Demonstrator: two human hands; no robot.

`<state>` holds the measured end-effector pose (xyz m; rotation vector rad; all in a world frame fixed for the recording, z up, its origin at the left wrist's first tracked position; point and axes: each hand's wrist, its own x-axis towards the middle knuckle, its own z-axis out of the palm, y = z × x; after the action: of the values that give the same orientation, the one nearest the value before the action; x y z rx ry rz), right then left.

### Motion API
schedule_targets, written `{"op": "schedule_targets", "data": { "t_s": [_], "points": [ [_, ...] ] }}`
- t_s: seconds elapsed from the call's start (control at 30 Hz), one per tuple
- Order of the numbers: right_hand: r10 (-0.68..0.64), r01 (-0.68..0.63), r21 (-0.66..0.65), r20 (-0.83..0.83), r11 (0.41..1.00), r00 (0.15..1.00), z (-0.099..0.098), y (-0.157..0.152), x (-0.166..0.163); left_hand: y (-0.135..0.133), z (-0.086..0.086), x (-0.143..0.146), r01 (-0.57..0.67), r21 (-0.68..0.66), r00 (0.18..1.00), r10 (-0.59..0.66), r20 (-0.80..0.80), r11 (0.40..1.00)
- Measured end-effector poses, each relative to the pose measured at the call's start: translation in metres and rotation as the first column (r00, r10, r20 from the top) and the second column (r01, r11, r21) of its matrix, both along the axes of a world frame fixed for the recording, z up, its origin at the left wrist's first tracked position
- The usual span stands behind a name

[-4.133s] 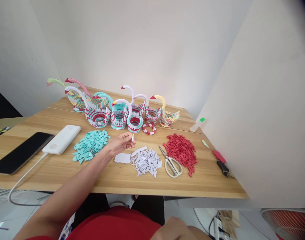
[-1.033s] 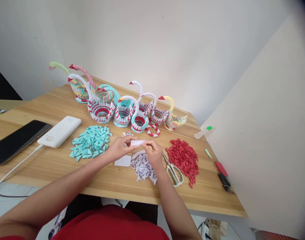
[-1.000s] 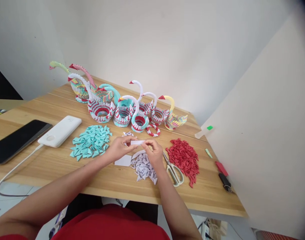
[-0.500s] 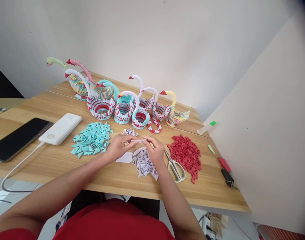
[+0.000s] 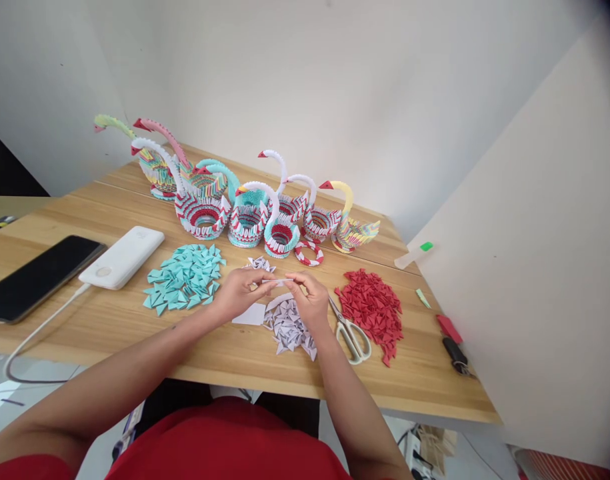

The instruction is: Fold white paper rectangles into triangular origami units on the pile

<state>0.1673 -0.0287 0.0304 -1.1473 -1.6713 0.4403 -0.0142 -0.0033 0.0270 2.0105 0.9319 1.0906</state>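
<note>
A small strip of white paper (image 5: 279, 282) is pinched between both hands above the table. My left hand (image 5: 239, 291) grips its left end with thumb and fingers, and my right hand (image 5: 311, 301) has the right end. Below them lies a pile of folded white paper pieces (image 5: 289, 325), partly covered by my right hand. A flat white paper sheet (image 5: 249, 314) rests under my left hand. Just behind the hands sits a smaller heap of white folded pieces (image 5: 261, 265).
Turquoise folded pieces (image 5: 185, 279) lie to the left, red ones (image 5: 372, 310) to the right beside scissors (image 5: 353, 340). Several paper swans (image 5: 202, 217) and a red-white ring (image 5: 309, 253) stand behind. A phone (image 5: 42, 277), power bank (image 5: 121, 258) and keys (image 5: 455, 355) flank them.
</note>
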Motion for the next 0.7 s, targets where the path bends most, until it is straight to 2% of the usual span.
{"op": "schedule_targets", "data": {
  "t_s": [0.7],
  "points": [
    [-0.012,0.012,0.023,0.012,1.000,1.000,-0.0037,0.0011,0.0015,0.0005,-0.0018,0.0015,0.011,0.023,1.000,-0.012,0.020,1.000]
  ]
}}
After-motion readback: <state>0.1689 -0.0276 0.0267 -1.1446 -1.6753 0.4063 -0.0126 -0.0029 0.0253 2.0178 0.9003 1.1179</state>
